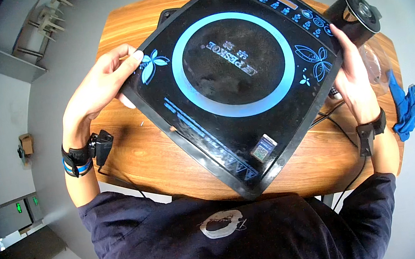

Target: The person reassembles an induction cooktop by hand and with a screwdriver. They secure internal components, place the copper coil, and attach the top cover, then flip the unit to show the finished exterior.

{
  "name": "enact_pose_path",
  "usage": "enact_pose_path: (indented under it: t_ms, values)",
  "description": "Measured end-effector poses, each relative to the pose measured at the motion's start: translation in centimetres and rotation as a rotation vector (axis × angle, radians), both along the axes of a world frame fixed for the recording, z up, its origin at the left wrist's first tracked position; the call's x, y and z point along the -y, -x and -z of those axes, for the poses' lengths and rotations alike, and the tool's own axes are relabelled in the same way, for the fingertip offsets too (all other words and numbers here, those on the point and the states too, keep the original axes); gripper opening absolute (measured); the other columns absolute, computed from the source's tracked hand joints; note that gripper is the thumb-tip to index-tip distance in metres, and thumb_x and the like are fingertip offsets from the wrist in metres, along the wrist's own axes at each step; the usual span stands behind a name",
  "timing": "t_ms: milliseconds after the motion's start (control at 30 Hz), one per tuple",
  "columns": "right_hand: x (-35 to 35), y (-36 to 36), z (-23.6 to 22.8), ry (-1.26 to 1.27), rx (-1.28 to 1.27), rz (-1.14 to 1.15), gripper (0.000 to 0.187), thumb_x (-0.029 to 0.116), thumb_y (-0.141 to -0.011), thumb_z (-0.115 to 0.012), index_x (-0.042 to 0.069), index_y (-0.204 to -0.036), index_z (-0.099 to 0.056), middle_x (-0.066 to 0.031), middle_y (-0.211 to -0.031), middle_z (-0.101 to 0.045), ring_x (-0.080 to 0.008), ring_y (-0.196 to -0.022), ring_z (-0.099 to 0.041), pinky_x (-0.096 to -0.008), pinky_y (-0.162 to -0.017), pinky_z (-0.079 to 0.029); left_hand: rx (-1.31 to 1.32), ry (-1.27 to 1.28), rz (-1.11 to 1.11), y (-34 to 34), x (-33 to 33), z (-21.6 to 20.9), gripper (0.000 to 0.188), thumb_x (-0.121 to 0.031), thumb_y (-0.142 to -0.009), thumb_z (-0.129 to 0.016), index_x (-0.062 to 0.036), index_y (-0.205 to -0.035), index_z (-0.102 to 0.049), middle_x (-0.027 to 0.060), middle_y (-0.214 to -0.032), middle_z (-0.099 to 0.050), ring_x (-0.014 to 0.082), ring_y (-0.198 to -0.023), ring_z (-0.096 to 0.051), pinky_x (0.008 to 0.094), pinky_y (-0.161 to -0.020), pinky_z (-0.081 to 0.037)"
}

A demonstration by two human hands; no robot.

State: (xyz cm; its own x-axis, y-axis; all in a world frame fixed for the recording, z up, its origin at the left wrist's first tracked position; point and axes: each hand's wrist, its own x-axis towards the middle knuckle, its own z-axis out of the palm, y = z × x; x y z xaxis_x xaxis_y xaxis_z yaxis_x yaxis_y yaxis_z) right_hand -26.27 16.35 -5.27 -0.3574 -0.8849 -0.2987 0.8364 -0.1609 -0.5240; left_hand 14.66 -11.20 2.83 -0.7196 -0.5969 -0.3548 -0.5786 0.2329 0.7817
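Note:
A black induction cooktop (233, 67) with a blue ring and blue flower prints is held up over the wooden table, turned at a slant. My left hand (105, 80) grips its left corner, thumb on the top face and fingers partly hidden beneath. On the opposite side my right hand (353, 77) clasps the right edge, its thumb near the control panel (285, 4); the other fingers are mostly hidden below. A small label (264, 148) sticks to the glass near the close corner.
Behind my right hand stands a black cylindrical container (354, 19) with a clear lid. A blue cloth (405, 106) hangs at the right rim of the wooden table (137, 139). Dark cables (337, 124) run below the cooktop. Stools (46, 22) stand far left.

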Motion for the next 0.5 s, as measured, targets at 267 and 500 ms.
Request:
enact_pose_path:
  t_ms: [267,500]
  values:
    - [2.1,1.9,0.9,-0.211,-0.140,0.071,0.026,0.021,-0.111,-0.071,-0.003,-0.123,-0.074,-0.0179,-0.114,-0.084,-0.0268,-0.094,-0.083,-0.0380,-0.086,-0.071,0.072,-0.101,0.205,0.1,-0.4,-1.4,0.038,-0.040,-0.123,-0.054,-0.0043,-0.121,-0.065,0.0008,-0.087,-0.074,0.0079,-0.064,-0.074,0.0228,-0.050,-0.061]
    - [1.8,1.8,-0.5,-0.251,-0.115,-0.124,0.028,0.027,-0.110,-0.074,0.000,-0.116,-0.077,-0.0156,-0.107,-0.085,-0.0246,-0.084,-0.083,-0.0359,-0.078,-0.071,-0.092,0.073,0.299,2.8,0.0,-4.6,0.038,-0.038,-0.122,-0.055,-0.0042,-0.134,-0.068,0.0105,-0.112,-0.081,0.0164,-0.096,-0.080,0.0341,-0.087,-0.067]
